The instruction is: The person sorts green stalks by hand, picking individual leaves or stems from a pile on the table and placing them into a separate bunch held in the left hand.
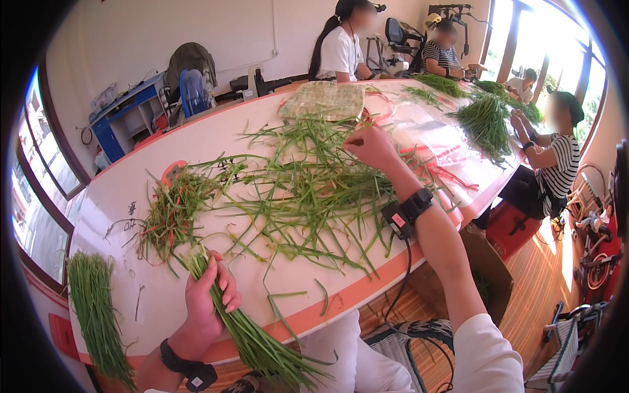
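Observation:
My left hand [211, 294] is closed around a bundle of long green garlic chives [260, 344] at the table's near edge. The pale cut ends stick up past my thumb, and the leaves hang down toward my lap. Farther off, my right hand [369, 147] is over a loose spread of chives [314, 186], its fingers curled; whether they pinch a blade is hidden. Left of that spread lies a heap of wilted trimmings [179, 211]. A neat chive bundle [96, 309] rests at the table's left end, its leaves drooping over the edge.
A folded woven sack [322, 100] and clear plastic sheeting [427, 132] lie across the white table [142, 304]. Several people sit along the far and right sides, near more chive piles [484, 123]. A cardboard box [486, 270] stands on the floor beneath my right arm.

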Demonstrator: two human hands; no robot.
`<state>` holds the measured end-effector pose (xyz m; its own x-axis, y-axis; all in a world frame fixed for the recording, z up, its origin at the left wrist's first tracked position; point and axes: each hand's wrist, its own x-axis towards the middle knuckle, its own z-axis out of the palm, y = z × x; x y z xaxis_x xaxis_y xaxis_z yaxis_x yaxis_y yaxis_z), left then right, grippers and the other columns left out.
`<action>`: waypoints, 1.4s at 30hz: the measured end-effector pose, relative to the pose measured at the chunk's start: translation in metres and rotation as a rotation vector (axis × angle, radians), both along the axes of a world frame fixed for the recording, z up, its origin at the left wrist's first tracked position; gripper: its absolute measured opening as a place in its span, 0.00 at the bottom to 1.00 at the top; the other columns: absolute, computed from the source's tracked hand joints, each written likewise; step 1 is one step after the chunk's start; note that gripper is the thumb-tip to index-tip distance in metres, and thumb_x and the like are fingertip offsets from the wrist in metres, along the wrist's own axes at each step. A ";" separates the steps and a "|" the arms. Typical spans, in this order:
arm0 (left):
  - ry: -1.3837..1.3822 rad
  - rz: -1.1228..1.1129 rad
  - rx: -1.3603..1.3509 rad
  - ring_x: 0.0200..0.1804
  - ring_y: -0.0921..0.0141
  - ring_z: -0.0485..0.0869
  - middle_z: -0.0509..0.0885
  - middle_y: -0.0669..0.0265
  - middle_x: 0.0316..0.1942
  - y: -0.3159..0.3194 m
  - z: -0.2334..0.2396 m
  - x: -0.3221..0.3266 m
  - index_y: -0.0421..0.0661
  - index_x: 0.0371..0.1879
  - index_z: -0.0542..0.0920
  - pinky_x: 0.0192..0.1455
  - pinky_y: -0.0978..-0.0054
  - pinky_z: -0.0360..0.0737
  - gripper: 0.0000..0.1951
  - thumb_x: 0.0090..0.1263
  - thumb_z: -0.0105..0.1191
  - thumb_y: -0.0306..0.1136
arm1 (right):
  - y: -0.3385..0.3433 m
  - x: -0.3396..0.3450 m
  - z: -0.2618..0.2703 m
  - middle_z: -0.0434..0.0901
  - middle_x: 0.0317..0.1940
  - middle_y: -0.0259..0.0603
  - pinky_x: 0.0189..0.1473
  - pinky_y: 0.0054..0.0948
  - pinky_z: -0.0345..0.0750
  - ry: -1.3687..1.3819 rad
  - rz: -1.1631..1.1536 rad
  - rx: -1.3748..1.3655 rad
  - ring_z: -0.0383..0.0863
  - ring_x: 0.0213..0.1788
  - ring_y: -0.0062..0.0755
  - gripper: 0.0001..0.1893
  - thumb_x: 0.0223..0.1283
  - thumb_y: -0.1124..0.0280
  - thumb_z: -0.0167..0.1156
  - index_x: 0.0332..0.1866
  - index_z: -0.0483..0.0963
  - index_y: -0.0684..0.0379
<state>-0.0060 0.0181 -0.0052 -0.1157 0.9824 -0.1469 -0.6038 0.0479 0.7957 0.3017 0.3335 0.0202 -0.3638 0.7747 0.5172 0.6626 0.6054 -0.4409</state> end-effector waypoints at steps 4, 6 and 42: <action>-0.002 -0.002 0.001 0.16 0.75 0.64 0.66 0.70 0.22 -0.002 -0.001 -0.002 0.51 0.47 0.70 0.17 0.76 0.64 0.06 0.78 0.42 0.37 | -0.013 0.006 0.027 0.86 0.28 0.41 0.36 0.26 0.79 0.182 -0.052 -0.046 0.84 0.30 0.25 0.10 0.54 0.67 0.68 0.40 0.85 0.59; -0.008 0.001 -0.002 0.16 0.75 0.64 0.66 0.70 0.22 -0.002 -0.001 -0.002 0.51 0.47 0.70 0.17 0.76 0.64 0.06 0.78 0.42 0.37 | -0.008 0.010 0.028 0.85 0.28 0.38 0.35 0.23 0.77 0.389 0.105 -0.077 0.82 0.30 0.20 0.11 0.56 0.69 0.67 0.44 0.84 0.60; -0.032 -0.013 -0.004 0.16 0.75 0.65 0.67 0.69 0.22 0.000 -0.003 -0.002 0.50 0.47 0.70 0.16 0.76 0.65 0.07 0.79 0.42 0.37 | -0.024 0.041 0.046 0.83 0.30 0.44 0.38 0.31 0.77 -0.025 -0.040 0.006 0.81 0.32 0.35 0.13 0.40 0.66 0.72 0.35 0.87 0.54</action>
<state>-0.0084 0.0176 -0.0081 -0.0984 0.9830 -0.1548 -0.6280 0.0593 0.7759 0.3425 0.3098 0.0664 -0.3456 0.7855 0.5135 0.6966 0.5813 -0.4204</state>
